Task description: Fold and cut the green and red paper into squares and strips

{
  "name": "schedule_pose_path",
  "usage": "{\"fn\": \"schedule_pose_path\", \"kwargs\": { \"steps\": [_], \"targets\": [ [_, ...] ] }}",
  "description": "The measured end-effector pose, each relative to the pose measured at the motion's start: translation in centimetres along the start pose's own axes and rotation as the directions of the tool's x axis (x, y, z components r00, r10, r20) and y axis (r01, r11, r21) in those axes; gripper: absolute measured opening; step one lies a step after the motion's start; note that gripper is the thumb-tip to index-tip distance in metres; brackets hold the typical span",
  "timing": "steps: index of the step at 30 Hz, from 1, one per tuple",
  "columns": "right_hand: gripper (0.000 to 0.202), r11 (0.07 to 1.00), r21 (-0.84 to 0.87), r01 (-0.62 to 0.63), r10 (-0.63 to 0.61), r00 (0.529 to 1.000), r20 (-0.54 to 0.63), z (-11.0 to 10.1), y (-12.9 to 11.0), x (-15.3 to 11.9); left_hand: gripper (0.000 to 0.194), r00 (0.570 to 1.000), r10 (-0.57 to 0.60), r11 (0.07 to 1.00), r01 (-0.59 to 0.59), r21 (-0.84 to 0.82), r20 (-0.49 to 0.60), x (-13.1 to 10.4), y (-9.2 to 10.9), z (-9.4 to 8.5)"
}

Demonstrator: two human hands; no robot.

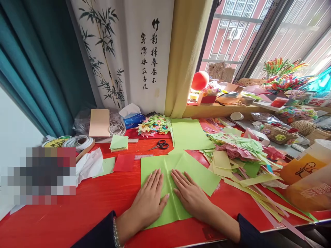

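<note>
A light green sheet of paper [165, 220] with a crease down its middle lies on the red table. My left hand [149, 198] rests flat on its left half, fingers stretched out. On the right half, beside the crease, my right hand [190, 194] lies flat with its fingers extended. Another green sheet [200, 168] sits at an angle just beyond my right hand, partly overlapping the creased one. Past the far edge of the paper are a clear ruler [143, 157] and black-handled scissors [161, 144].
Paper strips and scraps [240, 155] are heaped at the right, near orange printed bags [310, 179]. Green sheets [191, 133] lie at the back by a pile of folded paper pieces [155, 124]. A red paper square [126, 162] and a green notepad [119, 142] are at left.
</note>
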State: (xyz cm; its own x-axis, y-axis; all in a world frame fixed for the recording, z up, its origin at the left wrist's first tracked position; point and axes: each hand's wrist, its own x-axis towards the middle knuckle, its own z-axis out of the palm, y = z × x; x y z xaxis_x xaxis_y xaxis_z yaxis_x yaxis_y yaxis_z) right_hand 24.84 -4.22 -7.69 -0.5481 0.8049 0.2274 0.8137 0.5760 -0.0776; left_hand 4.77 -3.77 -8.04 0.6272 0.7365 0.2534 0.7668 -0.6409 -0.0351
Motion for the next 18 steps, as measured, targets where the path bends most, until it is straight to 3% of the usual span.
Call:
{"fn": "schedule_pose_path", "kwargs": {
  "steps": [9,18],
  "targets": [
    [0.049,0.992,-0.083,-0.095,0.095,0.995,-0.003,0.5,-1.0,-0.3,0.061,0.995,-0.08,0.997,0.08,-0.005,-0.064,-0.2,0.9,0.9],
    [0.049,0.983,-0.113,-0.143,0.145,0.989,0.012,0.5,-1.4,-0.5,0.063,0.992,-0.12,0.993,0.12,0.006,-0.047,-0.4,1.3,0.9]
  ]
}}
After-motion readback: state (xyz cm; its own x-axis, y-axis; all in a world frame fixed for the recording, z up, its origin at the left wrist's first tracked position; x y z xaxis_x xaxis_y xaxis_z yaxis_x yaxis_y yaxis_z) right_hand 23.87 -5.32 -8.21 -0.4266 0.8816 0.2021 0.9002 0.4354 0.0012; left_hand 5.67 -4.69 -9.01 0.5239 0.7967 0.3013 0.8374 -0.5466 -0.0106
